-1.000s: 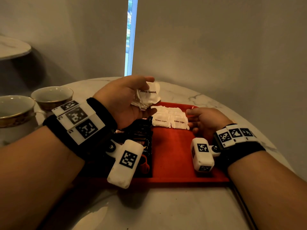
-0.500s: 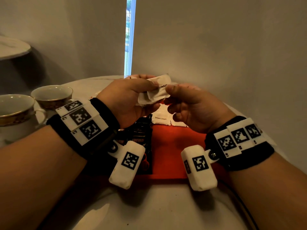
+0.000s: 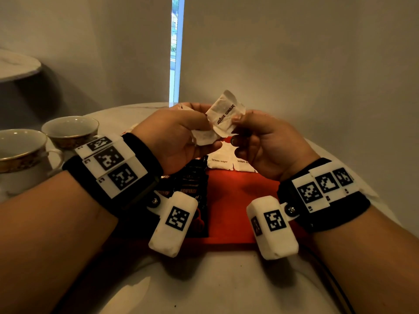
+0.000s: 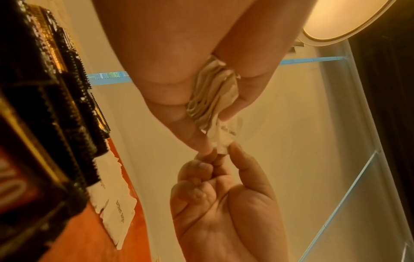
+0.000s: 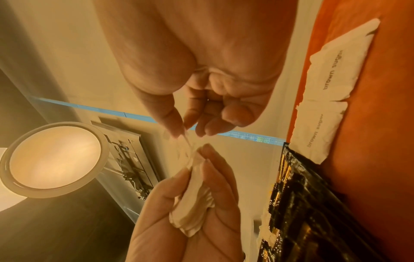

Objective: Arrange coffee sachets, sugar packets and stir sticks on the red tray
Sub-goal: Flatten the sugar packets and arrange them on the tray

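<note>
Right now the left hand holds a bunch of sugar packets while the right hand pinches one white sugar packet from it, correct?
Nearly. The head view shows the packet pinched by the right hand reads "brown sugar". The left hand does hold the bunch.

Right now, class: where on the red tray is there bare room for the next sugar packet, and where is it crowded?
Bare: the red tray in front of the laid brown sugar packets, right of the coffee sachets. Crowded: its left side and far edge.
</note>
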`<state>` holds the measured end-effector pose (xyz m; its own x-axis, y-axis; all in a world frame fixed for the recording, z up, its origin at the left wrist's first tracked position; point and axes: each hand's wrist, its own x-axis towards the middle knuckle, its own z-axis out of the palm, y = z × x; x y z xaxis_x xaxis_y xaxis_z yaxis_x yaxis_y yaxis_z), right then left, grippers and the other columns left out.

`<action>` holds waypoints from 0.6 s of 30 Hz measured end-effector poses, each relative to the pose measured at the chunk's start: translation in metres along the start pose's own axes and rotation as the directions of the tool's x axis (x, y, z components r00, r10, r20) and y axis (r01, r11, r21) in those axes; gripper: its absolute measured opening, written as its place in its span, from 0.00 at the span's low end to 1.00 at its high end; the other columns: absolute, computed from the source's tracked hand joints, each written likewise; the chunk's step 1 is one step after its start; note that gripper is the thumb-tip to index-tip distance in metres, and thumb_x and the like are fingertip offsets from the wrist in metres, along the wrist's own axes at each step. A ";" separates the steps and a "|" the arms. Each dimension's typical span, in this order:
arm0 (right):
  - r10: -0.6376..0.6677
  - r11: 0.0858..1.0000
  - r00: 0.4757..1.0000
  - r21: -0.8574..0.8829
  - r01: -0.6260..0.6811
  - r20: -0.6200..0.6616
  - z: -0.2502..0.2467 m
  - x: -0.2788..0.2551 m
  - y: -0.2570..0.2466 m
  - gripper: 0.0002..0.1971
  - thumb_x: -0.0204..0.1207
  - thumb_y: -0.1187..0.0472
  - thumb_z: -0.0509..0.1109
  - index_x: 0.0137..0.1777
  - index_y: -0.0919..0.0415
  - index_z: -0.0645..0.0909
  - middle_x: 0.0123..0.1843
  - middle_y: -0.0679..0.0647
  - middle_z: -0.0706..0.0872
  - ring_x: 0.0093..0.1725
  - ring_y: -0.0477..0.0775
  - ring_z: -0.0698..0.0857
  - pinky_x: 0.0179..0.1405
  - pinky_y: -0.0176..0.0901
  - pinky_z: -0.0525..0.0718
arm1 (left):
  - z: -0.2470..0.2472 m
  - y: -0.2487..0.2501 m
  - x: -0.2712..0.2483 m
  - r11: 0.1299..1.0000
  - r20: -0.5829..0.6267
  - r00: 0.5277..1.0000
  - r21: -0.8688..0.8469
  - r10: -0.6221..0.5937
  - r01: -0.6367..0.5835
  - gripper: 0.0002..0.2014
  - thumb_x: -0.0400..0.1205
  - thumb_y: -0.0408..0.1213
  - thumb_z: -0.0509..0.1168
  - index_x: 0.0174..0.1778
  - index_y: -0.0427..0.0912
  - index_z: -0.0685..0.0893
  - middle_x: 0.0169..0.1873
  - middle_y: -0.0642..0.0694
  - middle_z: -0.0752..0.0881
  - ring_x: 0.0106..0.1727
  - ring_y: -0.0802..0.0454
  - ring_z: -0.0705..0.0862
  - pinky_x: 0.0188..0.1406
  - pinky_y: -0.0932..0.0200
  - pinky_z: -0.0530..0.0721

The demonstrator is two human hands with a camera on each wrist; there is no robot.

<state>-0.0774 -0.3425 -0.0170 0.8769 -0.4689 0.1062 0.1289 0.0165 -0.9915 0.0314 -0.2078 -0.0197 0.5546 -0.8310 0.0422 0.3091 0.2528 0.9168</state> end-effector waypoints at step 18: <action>-0.064 0.997 0.997 0.050 0.066 -0.050 0.009 -0.003 0.002 0.04 0.80 0.68 0.69 0.52 0.62 0.80 0.36 0.52 0.88 0.31 0.48 0.84 0.25 0.39 0.76 | -0.005 -0.001 0.000 0.992 0.037 0.999 0.122 -0.033 0.028 0.23 0.74 0.40 0.75 0.65 0.36 0.84 0.52 0.38 0.86 0.43 0.47 0.83 0.30 0.61 0.80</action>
<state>-0.0755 -0.3327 -0.0191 0.8424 -0.5129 0.1651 0.2098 0.0301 -0.9773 0.0347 -0.2060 -0.0224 0.5154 -0.8565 0.0265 0.2278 0.1668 0.9593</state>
